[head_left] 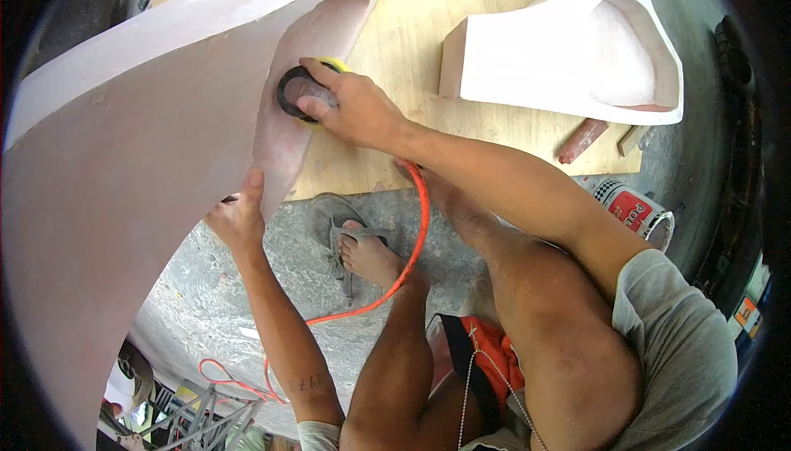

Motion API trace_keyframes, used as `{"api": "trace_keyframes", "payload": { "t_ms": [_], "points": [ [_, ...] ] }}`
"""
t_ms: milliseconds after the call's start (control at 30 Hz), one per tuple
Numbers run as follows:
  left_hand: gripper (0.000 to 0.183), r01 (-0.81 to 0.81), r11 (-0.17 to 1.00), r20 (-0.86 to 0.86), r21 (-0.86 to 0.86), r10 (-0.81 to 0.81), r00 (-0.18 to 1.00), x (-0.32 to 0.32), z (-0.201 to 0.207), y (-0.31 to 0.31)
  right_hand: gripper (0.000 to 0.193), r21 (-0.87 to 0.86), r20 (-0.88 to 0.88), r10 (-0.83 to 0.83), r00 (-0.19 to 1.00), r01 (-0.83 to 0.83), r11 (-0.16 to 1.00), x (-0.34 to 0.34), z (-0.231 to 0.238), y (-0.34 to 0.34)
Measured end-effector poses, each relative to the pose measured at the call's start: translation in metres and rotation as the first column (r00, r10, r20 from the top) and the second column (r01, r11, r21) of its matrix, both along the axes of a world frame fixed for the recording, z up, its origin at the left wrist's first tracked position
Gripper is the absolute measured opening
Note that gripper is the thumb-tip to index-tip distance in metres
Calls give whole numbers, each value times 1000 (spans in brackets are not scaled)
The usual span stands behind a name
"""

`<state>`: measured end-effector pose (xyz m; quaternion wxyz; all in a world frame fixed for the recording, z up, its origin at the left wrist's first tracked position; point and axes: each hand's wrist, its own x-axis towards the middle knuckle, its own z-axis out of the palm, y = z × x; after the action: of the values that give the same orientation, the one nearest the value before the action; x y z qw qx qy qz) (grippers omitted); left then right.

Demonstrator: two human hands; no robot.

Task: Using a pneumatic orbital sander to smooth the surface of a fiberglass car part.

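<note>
A large, curved, pinkish-white moulded panel [140, 179] fills the left side of the head view. My left hand [241, 219] grips its lower edge, thumb on the outside and the other fingers partly hidden behind. My right hand [360, 109] is closed round what looks like a round sander [288, 95], black with a yellow rim. The sander rests against the panel's narrow recessed strip, below a rounded hollow. An orange hose [424, 220] rises to my right wrist; where it ends is hidden there.
A light plywood board [404, 47] lies beyond my hands, bearing a second white moulded piece [535, 60]. A reddish cylinder [582, 140] and a small wooden block [632, 140] lie near its edge. A tin can [634, 212] stands right. The hose crosses by my sandalled foot [367, 257].
</note>
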<state>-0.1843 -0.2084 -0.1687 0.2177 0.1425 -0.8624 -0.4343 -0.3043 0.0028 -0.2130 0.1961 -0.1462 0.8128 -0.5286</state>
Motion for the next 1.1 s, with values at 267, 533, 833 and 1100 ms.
{"api": "trace_keyframes", "payload": {
  "t_ms": [267,533,833,1100],
  "points": [
    [59,-33,994,105,-107,44,993,-2,10,6,53,-129,-153,-225,962,206,970,-31,-10,9],
    [66,-40,997,-9,67,41,999,-6,13,14,49,-152,1,-42,999,41,987,-14,-6,2],
    [76,-28,1000,-91,-10,27,995,-9,10,10,48,-68,-21,-30,999,28,997,-8,-1,-4],
    [76,-34,999,47,-11,35,998,-5,14,12,43,-63,-69,-123,990,119,991,-17,1,2]
  ]
}}
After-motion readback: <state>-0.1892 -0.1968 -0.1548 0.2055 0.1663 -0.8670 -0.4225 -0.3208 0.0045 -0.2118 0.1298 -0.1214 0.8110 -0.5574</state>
